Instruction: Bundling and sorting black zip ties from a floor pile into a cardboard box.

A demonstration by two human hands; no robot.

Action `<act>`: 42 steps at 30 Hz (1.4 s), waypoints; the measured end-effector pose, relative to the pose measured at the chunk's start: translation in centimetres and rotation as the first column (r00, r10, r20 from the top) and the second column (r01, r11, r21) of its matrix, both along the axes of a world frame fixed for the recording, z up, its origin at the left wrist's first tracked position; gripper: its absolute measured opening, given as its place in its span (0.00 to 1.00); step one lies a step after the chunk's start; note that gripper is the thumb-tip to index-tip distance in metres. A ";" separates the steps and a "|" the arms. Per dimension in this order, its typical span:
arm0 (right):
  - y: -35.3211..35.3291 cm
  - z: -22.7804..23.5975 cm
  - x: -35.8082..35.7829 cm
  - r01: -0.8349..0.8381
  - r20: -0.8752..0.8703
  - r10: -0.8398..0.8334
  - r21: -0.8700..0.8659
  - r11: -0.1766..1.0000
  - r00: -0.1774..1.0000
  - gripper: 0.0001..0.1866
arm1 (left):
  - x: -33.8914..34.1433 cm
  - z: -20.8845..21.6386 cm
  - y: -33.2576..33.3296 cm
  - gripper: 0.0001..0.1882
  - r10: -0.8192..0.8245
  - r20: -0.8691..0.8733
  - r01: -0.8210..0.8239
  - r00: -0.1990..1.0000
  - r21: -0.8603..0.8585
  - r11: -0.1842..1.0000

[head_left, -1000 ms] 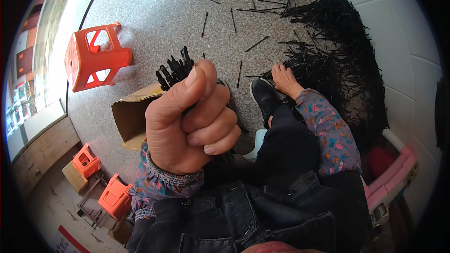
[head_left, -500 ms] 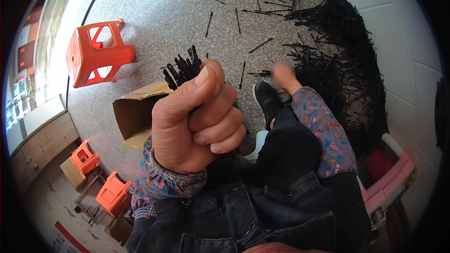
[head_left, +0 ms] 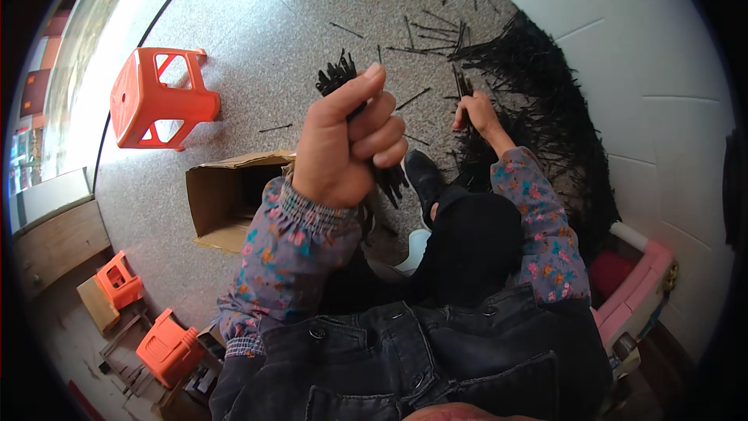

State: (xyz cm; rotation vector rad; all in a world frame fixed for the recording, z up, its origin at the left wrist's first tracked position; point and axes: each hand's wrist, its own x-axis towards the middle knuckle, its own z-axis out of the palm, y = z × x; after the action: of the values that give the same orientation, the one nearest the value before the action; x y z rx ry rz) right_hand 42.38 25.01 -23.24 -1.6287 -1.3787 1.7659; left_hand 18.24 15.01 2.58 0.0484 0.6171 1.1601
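Observation:
My left hand [head_left: 343,140] is closed round a bundle of thin black plastic sticks [head_left: 336,74], held up in front of me. Their knobbly ends stand out above the thumb, and the other ends fan out below the fist. Farther off to the right, my right hand [head_left: 481,114] is low over the floor, fingers closed on a few similar black sticks that point away from me. Beside it lies a big heap of black sticks [head_left: 545,70], spread along the wall. Several loose sticks [head_left: 413,99] are scattered on the speckled floor.
An open cardboard box [head_left: 214,206] lies left of my left forearm. An orange plastic stool [head_left: 136,97] is at the far left, with smaller orange stools [head_left: 167,347] nearer. A white wall [head_left: 623,62] bounds the right; a pink-and-white object [head_left: 643,284] stands at my right.
My left hand has drawn back from close up with its bundle, and the fist has turned. My right hand has lifted slightly and now shows sticks between its fingers. The view has shifted slightly.

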 end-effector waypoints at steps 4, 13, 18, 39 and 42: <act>0.8 9.7 0.5 0.011 -0.444 -0.045 -0.078 0.997 0.895 0.10 | -0.5 -1.6 0.4 0.16 0.031 -0.022 -0.030 0.999 0.045 0.999; -2.7 26.6 -6.1 -0.231 -0.523 0.223 0.050 0.972 0.822 0.11 | -1.6 -1.9 0.1 0.12 0.141 -0.117 -0.129 0.983 0.107 0.986; -5.3 29.2 -9.7 -0.253 -0.505 0.268 0.100 0.962 0.821 0.13 | -2.0 -1.1 -0.4 0.10 0.168 -0.204 -0.134 0.964 0.173 0.976; -5.7 27.2 -10.4 -0.218 -0.401 0.259 0.146 0.965 0.879 0.13 | -2.7 -1.0 -0.1 0.12 0.184 -0.244 -0.131 0.952 0.216 0.968; -5.8 27.2 -10.3 -0.202 -0.402 0.251 0.162 0.966 0.880 0.14 | -2.5 -0.4 -0.5 0.12 0.138 -0.265 -0.086 0.954 0.197 0.977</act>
State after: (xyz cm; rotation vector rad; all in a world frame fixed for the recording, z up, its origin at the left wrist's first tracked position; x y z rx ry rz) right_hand 32.07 19.23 3.97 -0.9747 -1.4679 1.9778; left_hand 15.77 14.51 2.21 0.3426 0.7665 1.3309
